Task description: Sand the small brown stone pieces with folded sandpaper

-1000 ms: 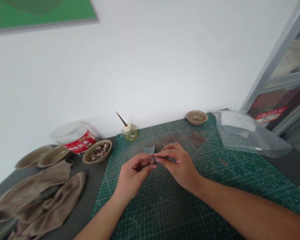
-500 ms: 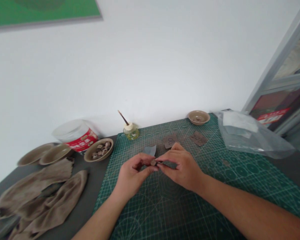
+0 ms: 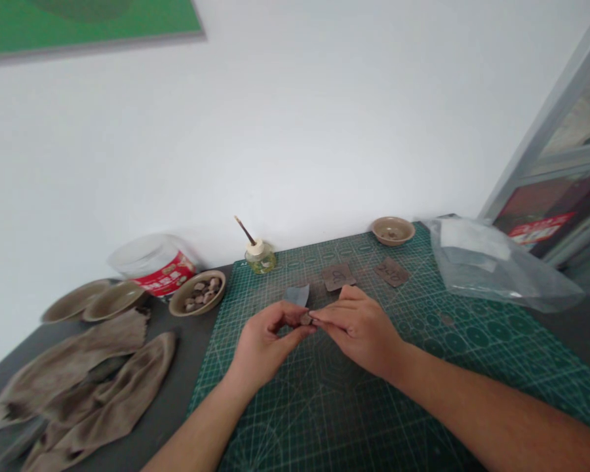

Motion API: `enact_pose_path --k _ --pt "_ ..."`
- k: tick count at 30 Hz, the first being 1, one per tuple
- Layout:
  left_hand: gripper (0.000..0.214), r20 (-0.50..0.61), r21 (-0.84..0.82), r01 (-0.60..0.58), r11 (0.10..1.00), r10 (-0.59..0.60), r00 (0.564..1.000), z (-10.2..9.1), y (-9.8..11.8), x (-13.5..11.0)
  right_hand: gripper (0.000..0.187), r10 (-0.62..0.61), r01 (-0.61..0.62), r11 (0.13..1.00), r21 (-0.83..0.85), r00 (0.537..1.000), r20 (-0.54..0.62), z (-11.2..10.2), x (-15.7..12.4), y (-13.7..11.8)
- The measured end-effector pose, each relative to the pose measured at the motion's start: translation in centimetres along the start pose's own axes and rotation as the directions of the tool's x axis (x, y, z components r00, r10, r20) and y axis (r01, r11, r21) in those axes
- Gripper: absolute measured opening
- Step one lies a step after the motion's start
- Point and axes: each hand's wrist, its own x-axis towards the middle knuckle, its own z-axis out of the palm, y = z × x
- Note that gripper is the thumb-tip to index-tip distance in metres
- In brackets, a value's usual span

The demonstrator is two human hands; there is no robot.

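appearing roundish: small brown piece (image 3: 305, 319), long axis unclear

A green panel (image 3: 88, 21) hangs above a tub (image 3: 164, 272).

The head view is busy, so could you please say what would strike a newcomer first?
Probably the bare left hand and bare right hand, meeting over the green gridded mat with a small brownish piece between them. Next, perhaps, the clear, red-labelled plastic jar at left, then the transparent plastic bag at right.
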Motion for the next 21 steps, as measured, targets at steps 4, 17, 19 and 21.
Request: enact_pose_path --k 4,17,19,21 --pt "0.019 -0.031 0.005 -0.021 1.000 0.021 0.999 -0.04 0.01 -0.06 0.016 -0.016 0.016 1.000 -0.021 1.000 0.000 -0.09 -0.05 -0.09" --pt "0.020 -0.066 0.011 0.005 1.000 -0.005 0.998 -0.23 0.60 -0.02 0.018 -0.044 0.047 0.998 -0.042 0.997 0.068 -0.18 -0.11 0.47" --pt "0.021 -0.120 -0.040 0.029 0.999 -0.034 0.992 -0.48 0.54 0.15 0.015 0.014 -0.012 1.000 -0.023 0.997 0.081 -0.37 0.07 0.63" --pt "0.021 -0.152 -0.086 0.046 0.995 -0.059 0.987 -0.71 0.30 0.38 0.011 0.151 -0.154 0.986 0.065 0.987 0.047 -0.47 0.25 0.74"
